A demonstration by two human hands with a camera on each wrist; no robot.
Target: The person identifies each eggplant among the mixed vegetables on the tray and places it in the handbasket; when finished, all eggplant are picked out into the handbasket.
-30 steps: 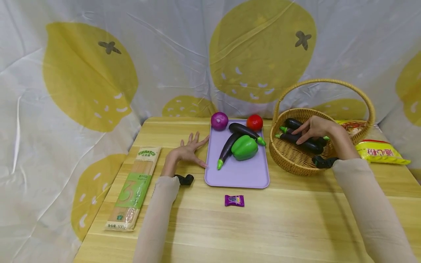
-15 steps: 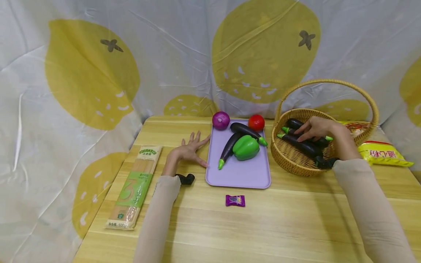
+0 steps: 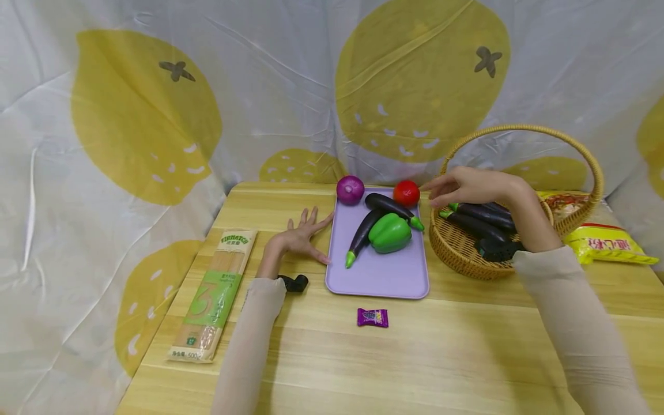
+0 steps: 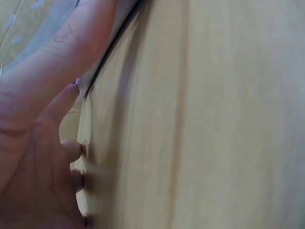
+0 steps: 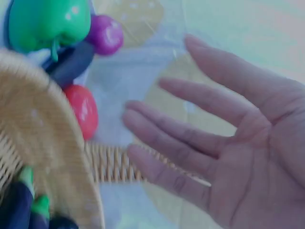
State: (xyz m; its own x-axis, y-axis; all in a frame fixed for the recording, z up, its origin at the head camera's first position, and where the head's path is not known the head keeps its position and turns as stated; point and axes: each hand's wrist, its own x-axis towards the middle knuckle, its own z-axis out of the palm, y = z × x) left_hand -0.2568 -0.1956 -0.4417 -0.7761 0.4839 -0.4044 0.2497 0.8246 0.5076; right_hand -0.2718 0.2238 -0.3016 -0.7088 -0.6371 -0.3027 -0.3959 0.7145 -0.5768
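My left hand (image 3: 297, 241) is spread beside the purple tray (image 3: 376, 282), thumb and index fingertip right at its left edge. On that tray lie two eggplants (image 3: 364, 233) and a green bell pepper (image 3: 390, 233), with a red tomato (image 3: 406, 193) and a purple onion (image 3: 350, 190) at its far corners. My right hand (image 3: 472, 187) hovers over the left rim of the wicker basket (image 3: 456, 262), fingers extended toward the tomato and holding nothing. The right wrist view shows its open palm (image 5: 248, 176). Several eggplants (image 3: 474, 225) lie in the basket, partly hidden by my right hand and wrist.
A pack of spaghetti (image 3: 212, 297) lies at the left of the table. In front of the tray is a small purple wrapped candy (image 3: 372, 317). Behind the basket's right side lies a yellow-and-red food bag (image 3: 604, 242). The basket's tall handle (image 3: 524, 128) arches above it.
My right hand has left the eggplants in the basket, rising and moving left toward the tomato with fingers straightened. The left hand stays at the tray's edge.
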